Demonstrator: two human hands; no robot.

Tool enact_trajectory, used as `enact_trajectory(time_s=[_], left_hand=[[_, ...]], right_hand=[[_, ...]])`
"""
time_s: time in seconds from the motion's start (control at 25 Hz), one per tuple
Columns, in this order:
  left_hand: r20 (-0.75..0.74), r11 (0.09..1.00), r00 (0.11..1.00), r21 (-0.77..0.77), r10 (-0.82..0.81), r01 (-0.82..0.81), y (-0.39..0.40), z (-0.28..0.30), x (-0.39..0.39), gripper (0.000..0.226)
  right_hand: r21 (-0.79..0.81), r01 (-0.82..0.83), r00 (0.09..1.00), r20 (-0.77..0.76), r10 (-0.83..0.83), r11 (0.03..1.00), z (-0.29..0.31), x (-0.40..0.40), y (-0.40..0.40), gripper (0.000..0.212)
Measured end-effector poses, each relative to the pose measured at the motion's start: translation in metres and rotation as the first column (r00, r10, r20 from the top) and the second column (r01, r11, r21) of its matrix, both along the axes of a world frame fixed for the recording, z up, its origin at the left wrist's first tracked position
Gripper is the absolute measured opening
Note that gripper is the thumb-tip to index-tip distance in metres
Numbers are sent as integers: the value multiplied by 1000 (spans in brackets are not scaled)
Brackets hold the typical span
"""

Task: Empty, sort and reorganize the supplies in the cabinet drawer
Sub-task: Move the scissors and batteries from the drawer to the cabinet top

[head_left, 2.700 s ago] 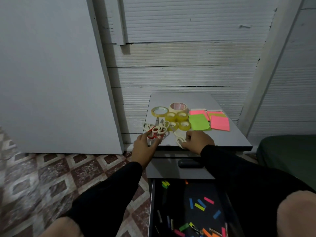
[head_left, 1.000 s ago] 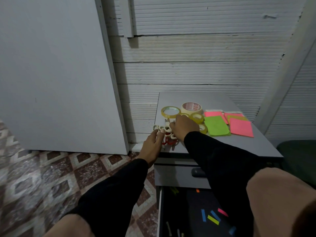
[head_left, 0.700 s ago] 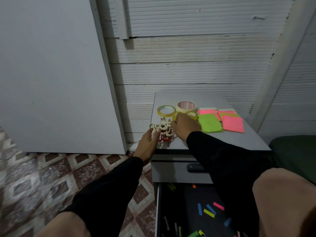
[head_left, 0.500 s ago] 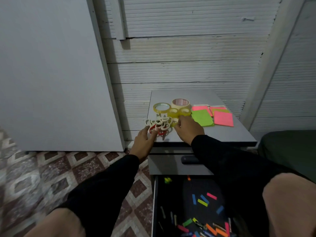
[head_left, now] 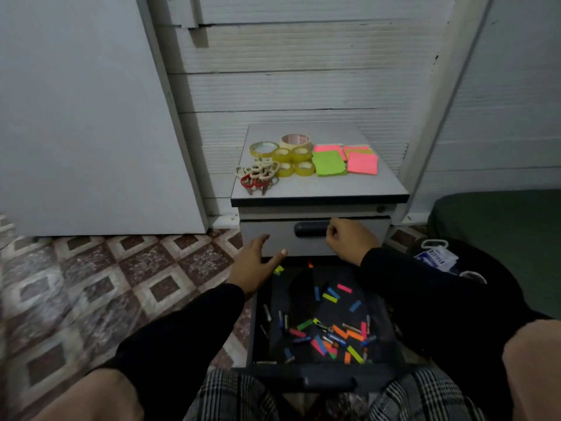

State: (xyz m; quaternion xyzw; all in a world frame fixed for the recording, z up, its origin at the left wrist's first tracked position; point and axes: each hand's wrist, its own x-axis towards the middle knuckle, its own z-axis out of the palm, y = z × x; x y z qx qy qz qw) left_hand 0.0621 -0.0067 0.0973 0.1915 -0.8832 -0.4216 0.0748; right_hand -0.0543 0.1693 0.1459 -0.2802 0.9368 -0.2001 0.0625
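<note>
While the open drawer (head_left: pixel 324 369) at lower centre holds scattered coloured strips (head_left: pixel 332 297) and small batteries (head_left: pixel 267 312), nothing is gripped. Left hand (head_left: pixel 253 265) fingers are spread; right hand (head_left: pixel 349 240) fingers are curled, empty.

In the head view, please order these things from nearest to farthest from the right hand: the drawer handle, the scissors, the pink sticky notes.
From the right hand:
1. Drawer handle, just to its left on the closed upper drawer.
2. Pink sticky notes, on the cabinet top, back right.
3. Scissors, on the cabinet top, left edge.

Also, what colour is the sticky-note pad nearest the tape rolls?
Bright green: the sticky-note pad beside the tape rolls, head view.
</note>
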Motion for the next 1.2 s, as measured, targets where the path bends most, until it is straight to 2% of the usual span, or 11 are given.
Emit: enact_trajectory(time_s=[0.2,0.36,0.52,0.6,0.8,0.92,1.04,1.2], left_hand=[[108,998,993,-53,-38,44,17,-51,7,70],[256,977,963,-167,-85,131,24,-92,7,74],[496,878,860,-350,-123,327,25,-122,6,70],[572,834,810,-379,-130,401,24,-131,4,63],[625,820,765,-351,-155,453,23,-146,-13,53],[626,855,752,-259,-205,449,21,-158,-23,46],[638,856,739,-241,-216,458,16,-170,-28,37],[682,801,698,-282,-219,528,19,-187,-35,27]], right_hand=[[51,-7,995,103,2,999,-52,5,26,9],[94,-37,983,184,19,995,-97,4,37,14],[145,-120,970,229,84,982,-142,-4,46,11],[156,-128,958,277,81,979,-160,-9,52,14],[157,-107,935,351,46,982,-189,-26,59,18],[235,-149,930,363,55,960,-203,-38,62,16],[325,-170,916,400,28,931,-215,-43,69,15],[310,-204,904,423,57,928,-230,-38,67,15]])
